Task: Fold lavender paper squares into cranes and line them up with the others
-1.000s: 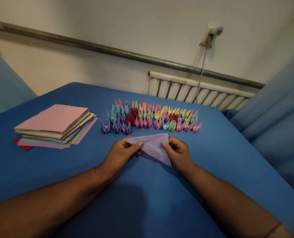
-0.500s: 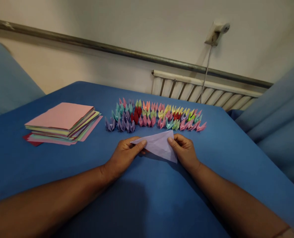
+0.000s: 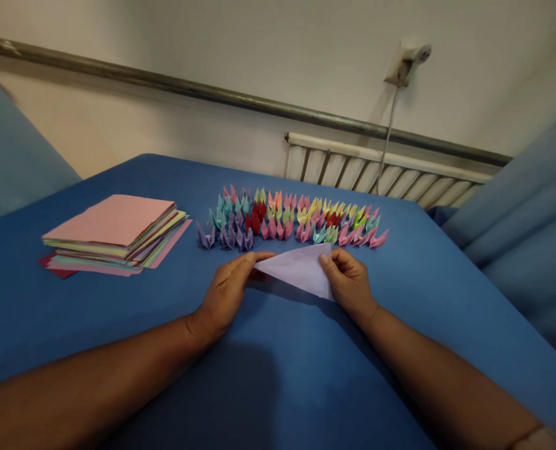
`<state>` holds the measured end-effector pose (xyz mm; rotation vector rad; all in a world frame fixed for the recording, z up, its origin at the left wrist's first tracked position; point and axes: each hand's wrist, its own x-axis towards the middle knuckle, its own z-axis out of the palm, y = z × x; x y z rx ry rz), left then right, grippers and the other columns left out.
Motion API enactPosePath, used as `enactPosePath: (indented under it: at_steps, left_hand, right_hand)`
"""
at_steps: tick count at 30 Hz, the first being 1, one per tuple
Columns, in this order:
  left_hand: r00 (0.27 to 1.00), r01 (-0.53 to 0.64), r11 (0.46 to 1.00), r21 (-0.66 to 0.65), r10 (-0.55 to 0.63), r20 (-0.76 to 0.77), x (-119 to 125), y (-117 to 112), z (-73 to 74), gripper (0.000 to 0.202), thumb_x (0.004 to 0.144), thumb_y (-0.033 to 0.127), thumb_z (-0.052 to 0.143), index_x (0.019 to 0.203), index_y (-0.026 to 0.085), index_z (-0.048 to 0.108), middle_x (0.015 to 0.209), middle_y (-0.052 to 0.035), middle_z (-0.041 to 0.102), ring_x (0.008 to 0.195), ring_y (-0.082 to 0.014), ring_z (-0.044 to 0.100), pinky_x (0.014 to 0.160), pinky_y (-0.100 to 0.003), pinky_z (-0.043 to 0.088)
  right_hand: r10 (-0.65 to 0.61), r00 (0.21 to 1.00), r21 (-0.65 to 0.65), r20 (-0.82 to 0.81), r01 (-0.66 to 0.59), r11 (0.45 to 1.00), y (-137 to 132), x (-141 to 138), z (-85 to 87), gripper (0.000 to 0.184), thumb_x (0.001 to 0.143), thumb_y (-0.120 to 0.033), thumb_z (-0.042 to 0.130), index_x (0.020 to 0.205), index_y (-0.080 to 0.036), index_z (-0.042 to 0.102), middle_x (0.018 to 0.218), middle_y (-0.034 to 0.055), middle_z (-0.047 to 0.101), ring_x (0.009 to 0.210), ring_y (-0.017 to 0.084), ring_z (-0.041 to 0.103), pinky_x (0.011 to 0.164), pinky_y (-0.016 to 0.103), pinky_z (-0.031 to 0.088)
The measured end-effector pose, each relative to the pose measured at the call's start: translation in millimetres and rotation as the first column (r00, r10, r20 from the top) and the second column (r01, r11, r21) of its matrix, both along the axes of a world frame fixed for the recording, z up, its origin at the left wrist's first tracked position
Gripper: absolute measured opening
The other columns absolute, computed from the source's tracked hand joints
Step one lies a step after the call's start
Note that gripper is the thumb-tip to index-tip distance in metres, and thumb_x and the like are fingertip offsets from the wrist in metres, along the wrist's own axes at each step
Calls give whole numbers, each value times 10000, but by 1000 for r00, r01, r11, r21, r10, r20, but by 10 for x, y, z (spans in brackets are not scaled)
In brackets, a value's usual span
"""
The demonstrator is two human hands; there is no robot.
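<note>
Above the blue-covered table, a lilac sheet of origami paper (image 3: 301, 269), folded into a triangle, is held in the air between my hands. My right hand (image 3: 350, 281) pinches its right side, thumb on the front and fingers behind. At the narrow left tip is my left hand (image 3: 228, 284), its fingers reaching behind the paper and its thumb beside the tip. How firmly the left fingers grip is partly hidden. Just beyond stand rows of small folded paper cranes (image 3: 284, 230) in purple, pink, red, yellow, green and blue.
A thick stack of coloured paper sheets (image 3: 111, 220), pink on top, lies at the left on the blue cloth (image 3: 202, 387). Behind the table are a radiator (image 3: 343, 164), a metal pipe (image 3: 202, 92) and a wall socket with cord (image 3: 402, 65). Blue curtains (image 3: 526, 206) hang at both sides.
My left thumb has slid left off the paper's face to its tip. The paper has tilted slightly, its lower right corner rising. My right hand keeps its pinch.
</note>
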<state>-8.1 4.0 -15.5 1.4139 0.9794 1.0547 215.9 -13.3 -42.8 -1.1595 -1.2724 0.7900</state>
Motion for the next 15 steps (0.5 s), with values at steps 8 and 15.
enactPosePath:
  at_steps: [8, 15]
  left_hand:
    - [914, 139, 962, 235, -33, -404, 47, -35, 186, 282, 785, 386, 684, 998, 203, 705, 973, -33, 725, 923, -214, 657, 886, -330, 498]
    - [913, 14, 959, 281, 103, -394, 31, 33, 89, 190, 824, 374, 629, 841, 200, 704, 803, 8, 694, 772, -168, 630, 735, -255, 490]
  right_hand:
    - [140, 841, 149, 522, -252, 956, -149, -66, 105, 194, 897, -326, 560, 757, -211, 632, 648, -18, 561, 588, 120, 490, 586, 260, 375]
    - [302, 943, -53, 138, -298, 953, -93, -74, 60, 230, 790, -406, 682, 785, -196, 590, 663, -24, 588, 559, 108, 505, 538, 235, 393]
